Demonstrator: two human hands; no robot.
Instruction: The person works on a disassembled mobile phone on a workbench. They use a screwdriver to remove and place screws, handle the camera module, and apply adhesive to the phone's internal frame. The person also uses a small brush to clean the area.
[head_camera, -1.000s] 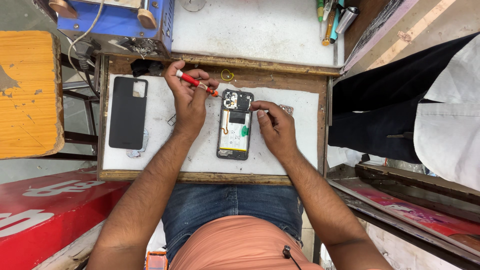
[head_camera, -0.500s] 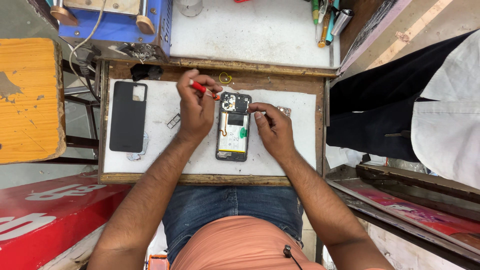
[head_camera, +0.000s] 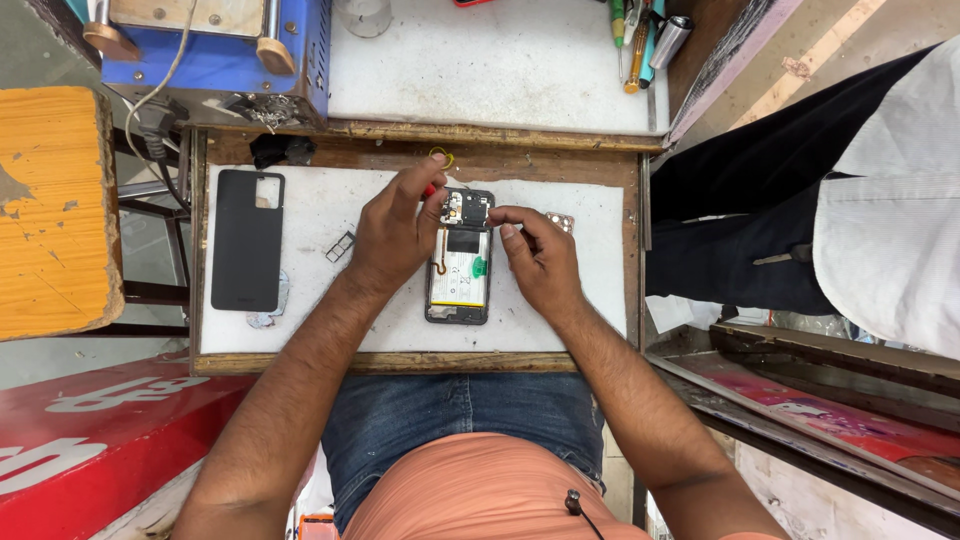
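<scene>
An opened phone (head_camera: 459, 262) lies back-up on the white mat (head_camera: 320, 320), its battery and circuit board exposed. My left hand (head_camera: 392, 232) grips a red-handled screwdriver (head_camera: 431, 189), mostly hidden by the fingers, its tip at the phone's upper left corner. My right hand (head_camera: 535, 255) rests at the phone's right edge, fingertips touching its top right corner, holding nothing I can see. The phone's black back cover (head_camera: 248, 240) lies apart at the mat's left side.
A small metal SIM tray (head_camera: 341, 246) lies left of my left hand. A blue machine (head_camera: 215, 50) stands at the upper left, tools (head_camera: 640, 40) at the upper right. A person in dark trousers (head_camera: 760, 230) stands at the right. An orange stool (head_camera: 55, 210) is at left.
My left hand has moved right with the screwdriver, from above the mat's upper middle onto the phone's top left corner. My right hand stays by the phone.
</scene>
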